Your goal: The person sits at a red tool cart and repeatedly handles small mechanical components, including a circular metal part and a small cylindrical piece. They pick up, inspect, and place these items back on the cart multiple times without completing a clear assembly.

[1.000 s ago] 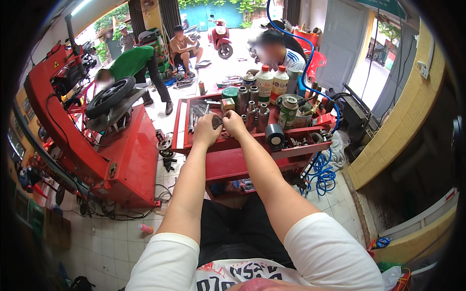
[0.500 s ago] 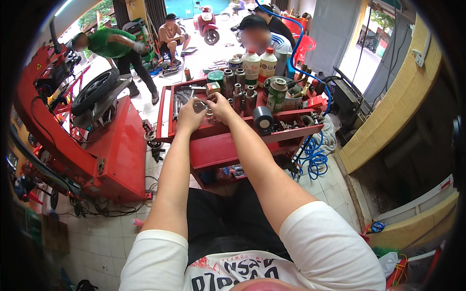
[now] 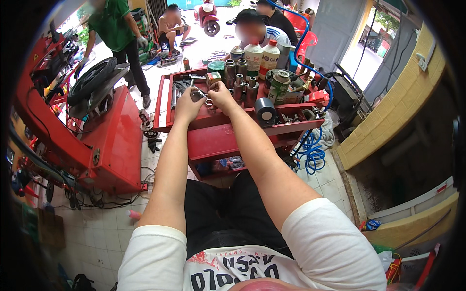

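Over the red tool cart (image 3: 211, 144), my two hands work close together. My left hand (image 3: 187, 105) is closed around a small dark, shiny part (image 3: 196, 96), too small to name. Beside it my right hand (image 3: 222, 98) has its fingers pinched near that part; whatever they grip is hidden. A small metal ring (image 3: 208, 103) shows below, between the hands. Wrenches (image 3: 177, 92) lie in the tray left of my left hand. Behind my right hand stand a small box (image 3: 213, 79) and several tall steel sockets (image 3: 229, 72).
White bottles (image 3: 253, 59), a green can (image 3: 278, 86) and a black cylinder (image 3: 264, 112) crowd the cart. A blue hose (image 3: 310, 157) coils at right. A red machine carrying a wheel (image 3: 92, 87) stands left, with a person in green (image 3: 112, 29) behind it. Other people are beyond the cart.
My hands have drawn slightly apart, still over the tray. The person in green has straightened up from bending and stands nearer the wheel. The whole view has shifted a little.
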A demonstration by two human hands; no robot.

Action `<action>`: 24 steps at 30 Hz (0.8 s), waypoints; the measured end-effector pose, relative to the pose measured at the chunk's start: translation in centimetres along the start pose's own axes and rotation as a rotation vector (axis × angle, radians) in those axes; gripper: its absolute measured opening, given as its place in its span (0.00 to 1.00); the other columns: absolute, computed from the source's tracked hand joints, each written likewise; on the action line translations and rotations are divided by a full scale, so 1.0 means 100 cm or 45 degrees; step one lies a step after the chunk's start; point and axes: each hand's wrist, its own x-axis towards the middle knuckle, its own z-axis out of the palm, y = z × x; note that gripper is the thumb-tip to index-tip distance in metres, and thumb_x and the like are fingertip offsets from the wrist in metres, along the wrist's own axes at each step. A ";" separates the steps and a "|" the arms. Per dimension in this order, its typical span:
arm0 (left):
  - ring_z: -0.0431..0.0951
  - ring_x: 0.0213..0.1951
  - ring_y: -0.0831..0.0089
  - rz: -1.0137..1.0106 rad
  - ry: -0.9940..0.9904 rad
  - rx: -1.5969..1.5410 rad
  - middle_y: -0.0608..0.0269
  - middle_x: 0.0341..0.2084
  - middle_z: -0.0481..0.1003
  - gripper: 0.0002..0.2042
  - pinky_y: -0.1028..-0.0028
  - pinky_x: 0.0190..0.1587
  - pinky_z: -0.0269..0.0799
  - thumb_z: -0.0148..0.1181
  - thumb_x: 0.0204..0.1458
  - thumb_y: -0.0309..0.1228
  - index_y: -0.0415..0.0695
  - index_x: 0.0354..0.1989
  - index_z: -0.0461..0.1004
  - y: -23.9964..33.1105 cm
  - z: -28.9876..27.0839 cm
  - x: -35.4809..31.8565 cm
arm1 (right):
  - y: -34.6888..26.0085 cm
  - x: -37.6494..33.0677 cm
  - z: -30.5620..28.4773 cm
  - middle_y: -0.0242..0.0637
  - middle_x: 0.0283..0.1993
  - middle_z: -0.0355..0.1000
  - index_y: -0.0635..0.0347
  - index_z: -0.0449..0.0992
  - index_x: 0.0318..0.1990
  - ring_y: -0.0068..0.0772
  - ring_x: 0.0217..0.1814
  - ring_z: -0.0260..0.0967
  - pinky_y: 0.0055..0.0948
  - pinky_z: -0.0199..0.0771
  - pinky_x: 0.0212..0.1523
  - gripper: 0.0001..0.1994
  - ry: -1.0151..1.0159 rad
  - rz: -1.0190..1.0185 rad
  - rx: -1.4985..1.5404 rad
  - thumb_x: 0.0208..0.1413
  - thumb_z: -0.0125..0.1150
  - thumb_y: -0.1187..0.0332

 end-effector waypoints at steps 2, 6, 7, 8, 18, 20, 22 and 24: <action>0.84 0.48 0.53 -0.031 0.028 -0.020 0.50 0.43 0.83 0.24 0.60 0.51 0.78 0.75 0.49 0.40 0.46 0.53 0.76 -0.005 -0.003 -0.001 | -0.008 -0.004 -0.003 0.35 0.33 0.72 0.63 0.68 0.53 0.22 0.26 0.68 0.27 0.70 0.24 0.16 -0.028 0.159 0.095 0.62 0.59 0.66; 0.84 0.47 0.53 0.045 0.036 -0.034 0.49 0.42 0.83 0.23 0.60 0.50 0.78 0.75 0.49 0.40 0.45 0.51 0.77 0.002 0.001 -0.001 | 0.004 0.007 -0.007 0.40 0.39 0.76 0.65 0.70 0.52 0.28 0.32 0.75 0.31 0.76 0.26 0.16 0.064 0.032 -0.116 0.66 0.60 0.61; 0.84 0.47 0.53 0.077 0.033 0.009 0.49 0.42 0.83 0.23 0.60 0.50 0.78 0.75 0.49 0.40 0.45 0.51 0.77 0.011 0.001 -0.004 | 0.007 0.007 -0.017 0.40 0.41 0.76 0.65 0.71 0.52 0.29 0.36 0.75 0.31 0.78 0.31 0.16 -0.024 0.122 -0.075 0.65 0.60 0.63; 0.84 0.47 0.53 0.080 0.051 0.079 0.49 0.42 0.83 0.23 0.60 0.50 0.78 0.75 0.49 0.40 0.45 0.51 0.77 0.008 -0.010 -0.012 | -0.006 -0.005 -0.004 0.39 0.40 0.75 0.64 0.71 0.52 0.29 0.35 0.74 0.30 0.78 0.33 0.15 -0.081 0.195 0.029 0.64 0.60 0.66; 0.84 0.48 0.54 0.017 0.027 0.014 0.50 0.43 0.83 0.23 0.59 0.51 0.78 0.75 0.48 0.41 0.46 0.51 0.77 0.007 -0.006 -0.006 | -0.005 -0.001 -0.008 0.40 0.39 0.75 0.62 0.73 0.52 0.25 0.32 0.72 0.28 0.75 0.30 0.14 -0.084 0.152 0.024 0.64 0.59 0.65; 0.84 0.48 0.53 0.044 0.033 0.043 0.50 0.43 0.83 0.23 0.58 0.52 0.78 0.76 0.48 0.40 0.46 0.50 0.78 0.006 -0.005 -0.005 | -0.002 -0.001 -0.011 0.39 0.41 0.76 0.65 0.74 0.51 0.27 0.38 0.74 0.29 0.76 0.35 0.14 -0.075 0.114 0.032 0.64 0.60 0.65; 0.84 0.48 0.53 0.067 0.057 0.068 0.50 0.43 0.83 0.23 0.58 0.52 0.78 0.76 0.48 0.40 0.47 0.50 0.78 0.003 -0.004 -0.005 | -0.002 -0.002 -0.010 0.39 0.41 0.76 0.66 0.74 0.51 0.26 0.38 0.74 0.28 0.75 0.34 0.15 -0.092 0.086 0.079 0.65 0.60 0.64; 0.84 0.48 0.55 0.050 0.066 0.081 0.51 0.43 0.83 0.24 0.59 0.52 0.78 0.76 0.48 0.42 0.47 0.52 0.77 -0.003 -0.006 -0.004 | -0.009 -0.007 -0.005 0.39 0.42 0.77 0.67 0.74 0.52 0.26 0.39 0.75 0.29 0.76 0.34 0.15 -0.071 0.135 0.044 0.62 0.61 0.67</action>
